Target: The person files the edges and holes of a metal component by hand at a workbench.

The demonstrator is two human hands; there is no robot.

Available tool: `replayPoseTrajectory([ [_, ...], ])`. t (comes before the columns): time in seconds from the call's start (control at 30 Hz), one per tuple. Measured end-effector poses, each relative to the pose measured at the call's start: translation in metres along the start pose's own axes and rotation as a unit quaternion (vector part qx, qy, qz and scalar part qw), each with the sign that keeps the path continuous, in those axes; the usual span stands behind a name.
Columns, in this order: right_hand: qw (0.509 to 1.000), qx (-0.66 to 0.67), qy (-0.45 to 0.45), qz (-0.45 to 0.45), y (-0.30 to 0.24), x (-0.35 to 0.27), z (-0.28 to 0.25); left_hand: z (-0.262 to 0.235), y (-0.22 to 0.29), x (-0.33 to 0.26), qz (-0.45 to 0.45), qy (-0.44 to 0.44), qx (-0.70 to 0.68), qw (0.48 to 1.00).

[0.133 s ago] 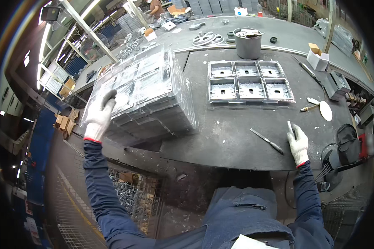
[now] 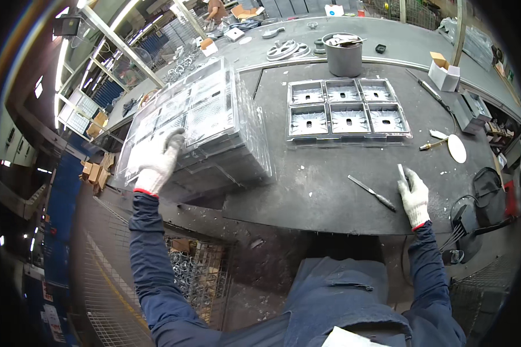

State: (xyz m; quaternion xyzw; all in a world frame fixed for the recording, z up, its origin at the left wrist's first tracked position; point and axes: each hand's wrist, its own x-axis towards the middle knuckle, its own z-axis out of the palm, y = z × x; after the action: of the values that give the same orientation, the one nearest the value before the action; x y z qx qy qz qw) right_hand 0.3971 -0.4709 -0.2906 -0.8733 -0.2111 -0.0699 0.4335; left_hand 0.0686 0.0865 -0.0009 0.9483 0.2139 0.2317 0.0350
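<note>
Presently, my left hand (image 2: 161,159) is over the stack of clear trays (image 2: 217,162), fingers partly extended; I cannot tell whether it grips plastic. My right hand (image 2: 414,198) pinches a small pale stick (image 2: 400,172), with the handled tool (image 2: 373,193) just left of it. Handle rims lightly, avoiding flexing.

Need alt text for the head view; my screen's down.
A person's gloved left hand is at a stack of clear plastic trays; the gloved right hand is over a dark workbench, beside a slim tool. Farther back: a six-compartment tray, grey bucket.
</note>
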Motion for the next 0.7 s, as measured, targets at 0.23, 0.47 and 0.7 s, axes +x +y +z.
replayPoseTrajectory([
  [0.23,0.999,0.008,-0.037,0.003,-0.003,0.003,-0.003,0.001,-0.007,0.001,-0.025,-0.021,-0.036,0.999],
  [0.47,0.998,0.023,-0.056,0.001,-0.009,-0.002,-0.015,0.002,0.001,0.010,-0.001,-0.036,-0.015,0.999],
  [0.7,0.997,0.002,-0.055,-0.053,-0.022,0.005,-0.026,-0.018,0.024,0.020,-0.008,-0.051,0.101,0.994],
])
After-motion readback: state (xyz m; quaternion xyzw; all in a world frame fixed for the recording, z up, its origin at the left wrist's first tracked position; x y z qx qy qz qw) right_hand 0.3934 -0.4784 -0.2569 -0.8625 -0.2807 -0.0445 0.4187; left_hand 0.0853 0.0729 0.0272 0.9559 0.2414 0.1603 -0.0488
